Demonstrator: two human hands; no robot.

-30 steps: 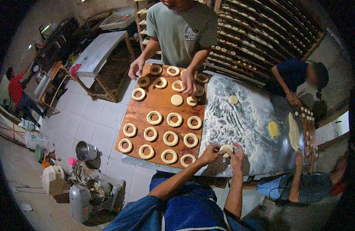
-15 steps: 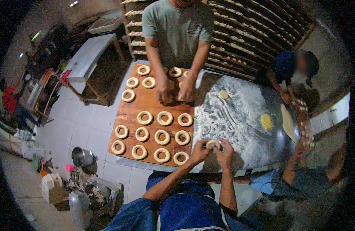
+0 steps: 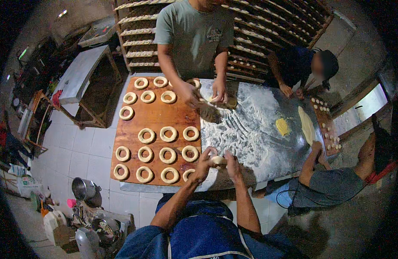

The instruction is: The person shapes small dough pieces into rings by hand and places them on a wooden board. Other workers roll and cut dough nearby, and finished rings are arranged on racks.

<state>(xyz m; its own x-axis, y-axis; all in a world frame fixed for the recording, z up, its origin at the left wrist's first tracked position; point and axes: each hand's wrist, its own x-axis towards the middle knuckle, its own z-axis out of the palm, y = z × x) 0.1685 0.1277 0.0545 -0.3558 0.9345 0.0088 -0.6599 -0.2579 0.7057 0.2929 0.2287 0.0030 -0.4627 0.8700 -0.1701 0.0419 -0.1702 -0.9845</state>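
My left hand (image 3: 203,166) and my right hand (image 3: 234,167) hold a small ring of pale dough (image 3: 218,161) between them, just above the near edge of the floured table. My fingers are bent around its two sides, partly hiding it. To the left of my left hand lies a wooden board (image 3: 134,123) with rows of dough rings (image 3: 167,155). One ring (image 3: 188,175) at the board's near right corner is partly covered by my left hand.
Across the table a person in a grey-green shirt (image 3: 194,36) handles dough over flour (image 3: 246,129). A yellow lump (image 3: 282,127) and a flat dough strip (image 3: 306,125) lie right. Two others work there by a board of small pieces (image 3: 326,125). Racks of trays (image 3: 140,43) stand behind.
The view has shifted, so the table sits further left in it. The person opposite has moved their hands from the board to the floured surface. The dough ring stays between my hands.
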